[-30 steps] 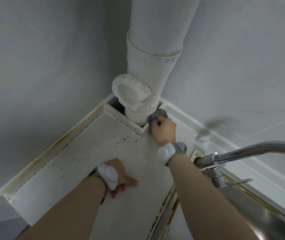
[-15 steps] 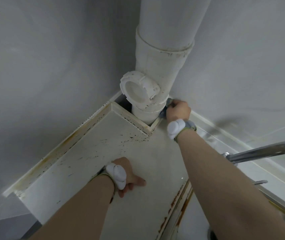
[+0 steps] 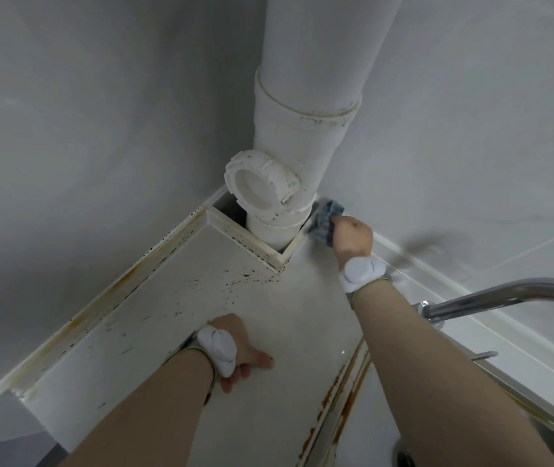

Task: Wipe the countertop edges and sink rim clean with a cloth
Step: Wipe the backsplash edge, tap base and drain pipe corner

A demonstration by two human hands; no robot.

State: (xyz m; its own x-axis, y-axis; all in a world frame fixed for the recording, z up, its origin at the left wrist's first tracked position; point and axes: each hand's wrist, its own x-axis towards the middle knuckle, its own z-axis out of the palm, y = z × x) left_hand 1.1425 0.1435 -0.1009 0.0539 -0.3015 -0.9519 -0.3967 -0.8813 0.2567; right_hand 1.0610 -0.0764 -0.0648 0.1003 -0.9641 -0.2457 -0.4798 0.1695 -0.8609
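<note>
My right hand grips a bunched blue-grey cloth and presses it against the back edge of the white countertop, just right of the big white drain pipe. My left hand rests on the countertop near its front, knuckles up, fingers bent against the surface and holding nothing. Dark specks and brown stains run along the countertop's raised left edge strip and around the pipe cutout. The sink rim at the lower right shows rust-coloured streaks.
A chrome faucet spout reaches in from the right above the sink, with its lever below. The pipe's capped side branch juts out over the countertop corner. Grey walls close in on the left and back.
My right hand has carried the cloth from the front corner of the pipe cutout back and right to the wall edge beside the pipe. The left hand has stayed put.
</note>
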